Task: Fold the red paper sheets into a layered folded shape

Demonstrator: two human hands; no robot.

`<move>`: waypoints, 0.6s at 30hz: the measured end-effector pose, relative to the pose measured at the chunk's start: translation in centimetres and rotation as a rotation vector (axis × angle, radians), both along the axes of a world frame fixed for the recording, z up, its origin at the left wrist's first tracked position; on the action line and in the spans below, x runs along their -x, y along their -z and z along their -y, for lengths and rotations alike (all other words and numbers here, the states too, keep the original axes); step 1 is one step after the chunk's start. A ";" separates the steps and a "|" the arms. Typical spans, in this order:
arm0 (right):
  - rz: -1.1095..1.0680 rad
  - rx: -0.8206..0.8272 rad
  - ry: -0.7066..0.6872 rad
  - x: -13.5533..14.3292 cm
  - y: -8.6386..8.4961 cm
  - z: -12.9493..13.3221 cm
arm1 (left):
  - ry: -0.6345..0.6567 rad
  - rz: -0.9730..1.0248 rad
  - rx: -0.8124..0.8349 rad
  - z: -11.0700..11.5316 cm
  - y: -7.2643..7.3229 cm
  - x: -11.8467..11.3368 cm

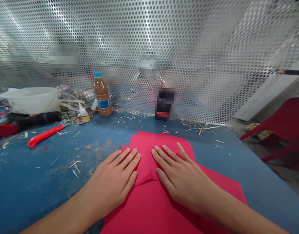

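Red paper lies on the blue tabletop in front of me, in overlapping layers with a fold line across its middle. My left hand rests flat on its left part, fingers stretched out. On the right part lies my right hand, palm down, with the fingers spread. Neither hand grips anything; both press on the paper's surface. A narrow strip of red paper shows between the two hands. Part of the paper is hidden under the palms and forearms.
A red-handled knife lies at left near a black and red tool. Behind are a white tub, a small glue bottle and a brown drink bottle. A perforated metal sheet stands at the back; a red chair is at right.
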State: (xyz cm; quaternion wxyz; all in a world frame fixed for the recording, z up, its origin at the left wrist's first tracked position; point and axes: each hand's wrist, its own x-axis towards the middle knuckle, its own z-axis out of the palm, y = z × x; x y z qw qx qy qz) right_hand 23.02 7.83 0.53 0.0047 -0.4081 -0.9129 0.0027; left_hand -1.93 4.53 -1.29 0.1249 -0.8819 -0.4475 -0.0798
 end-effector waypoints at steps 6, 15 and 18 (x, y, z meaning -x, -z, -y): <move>-0.061 0.039 0.000 0.2 0.1 -0.3 | 0.022 0.137 0.054 0.0 -1.2 0.0; -0.266 0.088 -0.024 0.3 0.8 -0.4 | 0.264 0.215 -0.009 -1.1 -1.7 0.3; -0.380 0.085 -0.022 0.2 0.4 -0.4 | 0.350 0.174 -0.139 -1.5 -2.1 0.6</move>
